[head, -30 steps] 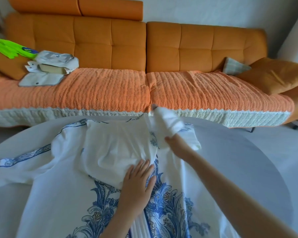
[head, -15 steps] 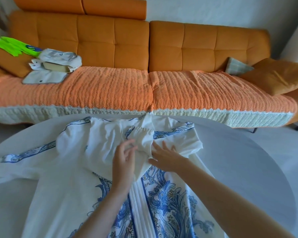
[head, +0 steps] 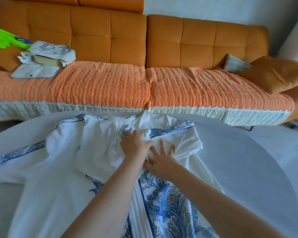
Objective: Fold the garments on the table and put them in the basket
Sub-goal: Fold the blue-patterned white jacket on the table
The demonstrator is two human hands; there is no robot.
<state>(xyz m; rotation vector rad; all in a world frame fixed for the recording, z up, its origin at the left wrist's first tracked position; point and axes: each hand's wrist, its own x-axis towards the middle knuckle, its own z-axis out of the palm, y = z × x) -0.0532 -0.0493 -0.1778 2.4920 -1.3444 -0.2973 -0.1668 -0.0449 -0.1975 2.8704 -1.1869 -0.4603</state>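
Left hand (head: pixel 134 144) grips a bunched bit of the white-and-blue garment (head: pixel 96 152) on the bench (head: pixel 239 160), fingers (head: pixel 129 136) curled; right hand (head: pixel 159 160) presses flat beside it, fingers spread.

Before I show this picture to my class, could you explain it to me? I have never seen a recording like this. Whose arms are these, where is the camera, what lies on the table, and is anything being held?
There is no machine here, just a person's two bare arms. The single picture comes from a camera worn on the person's head, looking forward and down, so the arms reach in from the bottom edge. A white garment with a blue pattern is spread over a round pale table. The left hand has its grip on a bunched bit of the cloth near the garment's far end. The right hand lies flat on the cloth beside it, fingers spread, holding nothing. Behind the table stands an orange sofa.
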